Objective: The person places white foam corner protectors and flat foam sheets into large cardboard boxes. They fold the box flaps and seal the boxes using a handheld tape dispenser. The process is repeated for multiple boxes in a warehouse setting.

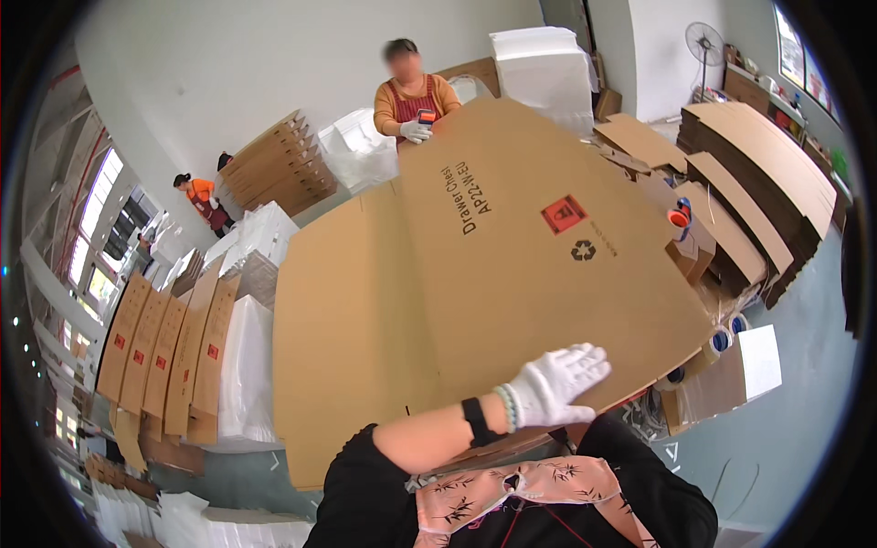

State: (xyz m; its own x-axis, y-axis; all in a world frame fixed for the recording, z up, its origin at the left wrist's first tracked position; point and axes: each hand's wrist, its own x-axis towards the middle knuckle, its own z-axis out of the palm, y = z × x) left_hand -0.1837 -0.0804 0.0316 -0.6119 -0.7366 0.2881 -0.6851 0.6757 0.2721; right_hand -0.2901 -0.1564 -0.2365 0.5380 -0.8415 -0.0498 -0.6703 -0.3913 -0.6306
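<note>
A large brown cardboard carton (566, 301) spreads in front of me, with dark print, a red label and a recycling mark on its top panel. My left hand (555, 379), in a white glove, lies on its near right part with the fingers stretched out. That forearm reaches across from the left, with a black band and a pale beaded bracelet at the wrist. My right hand does not show; only its black sleeve (653, 475) is seen beside the carton's near edge. Across the carton a co-worker's gloved hand (416, 132) holds a small orange and dark tool.
An orange and blue tape dispenser (679, 216) sits at the right on cardboard pieces. Blue-cored tape rolls (721, 340) lie near the right corner. Flat cartons (763, 169) are stacked behind them. Upright cartons (174, 356) and white foam blocks (245, 374) stand left. Another person (203, 203) is farther back.
</note>
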